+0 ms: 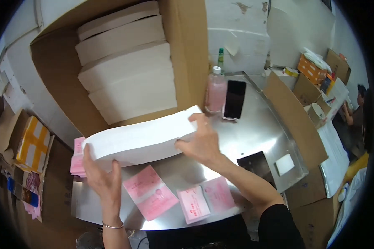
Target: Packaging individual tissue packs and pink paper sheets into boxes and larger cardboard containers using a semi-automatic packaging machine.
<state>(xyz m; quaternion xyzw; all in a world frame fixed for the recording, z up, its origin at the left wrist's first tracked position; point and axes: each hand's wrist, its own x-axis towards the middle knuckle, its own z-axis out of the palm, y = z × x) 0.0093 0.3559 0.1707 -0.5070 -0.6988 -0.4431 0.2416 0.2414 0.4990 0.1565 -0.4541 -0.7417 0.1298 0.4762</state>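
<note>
Both my hands hold one long stack of flat white sheets just above the shiny metal table. My left hand grips its left end from below, fingers curled up over the edge. My right hand clasps the right end, thumb under and fingers on top. The stack hangs in front of a big open cardboard box that holds more long white stacks. Under the held stack, pink printed cards lie on the table, with two more pink cards near its front edge.
A pink bottle and a dark phone stand at the table's back. A black pad and small white block lie at right. More pink cards sit at left. Cardboard boxes and another person are far right.
</note>
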